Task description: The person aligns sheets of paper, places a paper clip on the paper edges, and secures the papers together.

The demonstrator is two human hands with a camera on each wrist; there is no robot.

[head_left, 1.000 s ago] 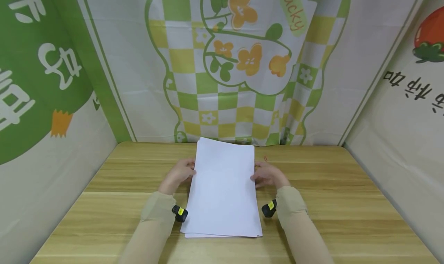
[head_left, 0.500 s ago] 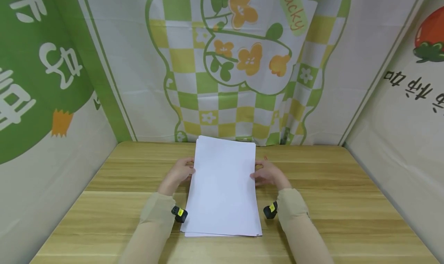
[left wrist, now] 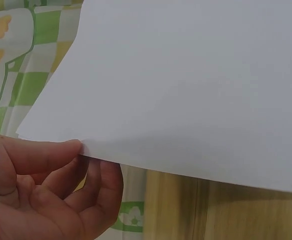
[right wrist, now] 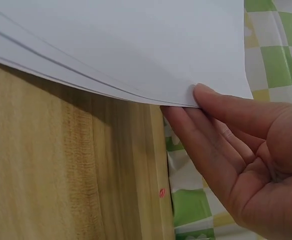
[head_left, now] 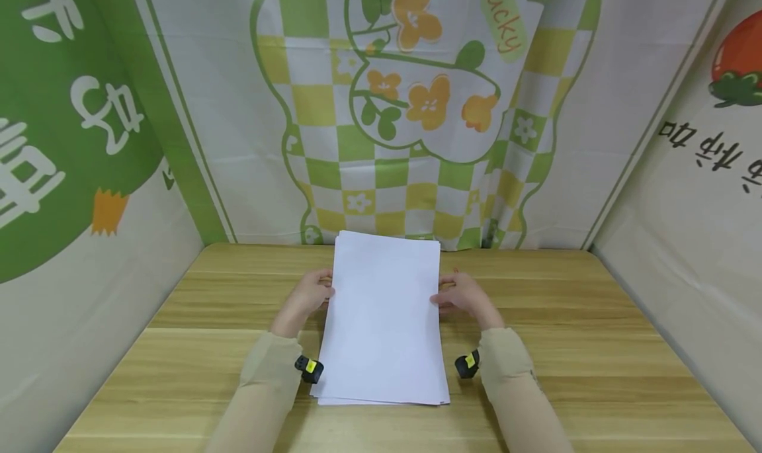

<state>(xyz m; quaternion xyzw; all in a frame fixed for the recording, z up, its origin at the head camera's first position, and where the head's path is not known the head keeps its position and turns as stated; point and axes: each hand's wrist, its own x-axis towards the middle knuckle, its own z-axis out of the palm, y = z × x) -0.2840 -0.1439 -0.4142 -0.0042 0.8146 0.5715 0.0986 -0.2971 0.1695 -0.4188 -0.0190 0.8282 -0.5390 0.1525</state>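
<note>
Several white sheets of paper (head_left: 383,321) form a loose stack in the middle of the table, their edges slightly uneven. The far end is lifted off the tabletop, while the near end lies low toward me. My left hand (head_left: 308,295) pinches the left edge, thumb on top and curled fingers beneath, as the left wrist view shows on the paper (left wrist: 176,90). At the right edge my right hand (head_left: 467,297) pinches the stack between thumb and fingers. In the right wrist view the sheet edges (right wrist: 85,82) fan slightly apart.
A small red paper clip (right wrist: 162,192) lies on the wooden table (head_left: 571,347) near its far edge, beyond my right hand. Behind the table hangs a checkered cloth curtain (head_left: 387,175). Printed cloth walls stand at the left and right.
The far end of the paper stack has risen slightly. My right hand has shifted a little up with it, and both hands keep their pinch on the edges.
</note>
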